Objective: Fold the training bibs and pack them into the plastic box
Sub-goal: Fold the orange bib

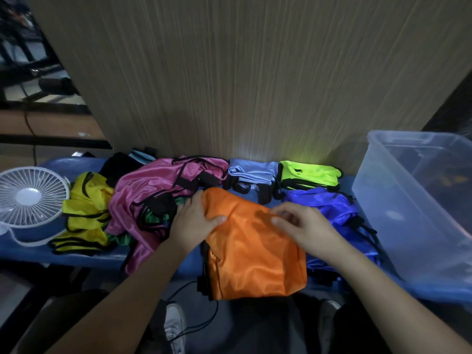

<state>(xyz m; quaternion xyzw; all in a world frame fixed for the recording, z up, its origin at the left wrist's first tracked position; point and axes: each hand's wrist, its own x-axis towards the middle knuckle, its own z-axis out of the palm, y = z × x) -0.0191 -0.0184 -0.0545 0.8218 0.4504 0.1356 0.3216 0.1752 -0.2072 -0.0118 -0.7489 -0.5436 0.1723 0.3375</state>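
I take the orange bib as my landmark: it lies on the blue tabletop at its near edge, part-folded, with its lower end hanging just past that edge toward my knees. My left hand grips the bib's top left corner, thumb over the fabric and fingers curled under it; my right hand rests on top near the upper right, its fingers bent and seeming to pinch a small ridge of cloth, though blur keeps me from being sure. The cloth looks slick, so I judge the fold could slide open as soon as either grip eases, and the overhanging end could pull the whole bib off the tabletop. Left of the orange bib, the loose pink bib touches my left hand, and its black straps could catch and drag along. Right of the orange bib lies the blue bib, and beyond it the plastic box; a carry across could disturb that bib.
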